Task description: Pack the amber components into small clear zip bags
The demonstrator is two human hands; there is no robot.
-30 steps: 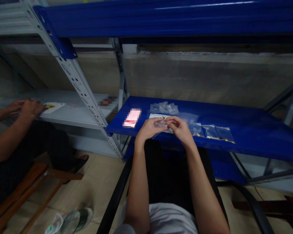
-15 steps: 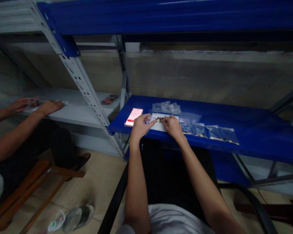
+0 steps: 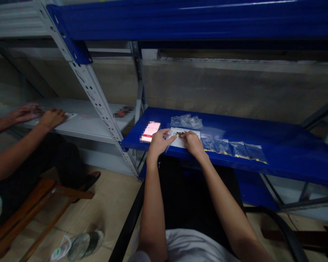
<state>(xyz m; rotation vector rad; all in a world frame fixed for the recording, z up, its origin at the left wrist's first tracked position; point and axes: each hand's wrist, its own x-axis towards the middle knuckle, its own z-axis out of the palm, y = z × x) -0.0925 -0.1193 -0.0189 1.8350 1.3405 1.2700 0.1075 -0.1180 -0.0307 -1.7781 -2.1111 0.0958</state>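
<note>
My left hand [image 3: 159, 142] is curled around a clear plastic bag [image 3: 171, 136] at the left end of a white sheet [image 3: 180, 143]. Small brown and yellow pieces [image 3: 180, 134] lie in a loose pile on the sheet, between my hands; their kind is too small to tell. My right hand [image 3: 193, 142] is at the right side of this pile, fingertips pinched together and pointing down into it. Whatever those fingertips hold is hidden. Beside my right hand, several clear bags [image 3: 238, 150] with yellow and dark bits in them lie in a row.
Flat clear bags [image 3: 186, 121] lie behind the sheet on the blue shelf [image 3: 287, 153]. A lit phone [image 3: 151, 131] rests left of my left hand. A metal upright [image 3: 94, 96] divides this shelf from a grey one, where another person's hands [image 3: 53, 118] work. A plastic bottle [image 3: 84, 245] is on the floor.
My right hand has shifted slightly, its fingers closing more tightly at the pile. My left hand stays near the sheet's left end. The other person's hands have moved slightly left.
</note>
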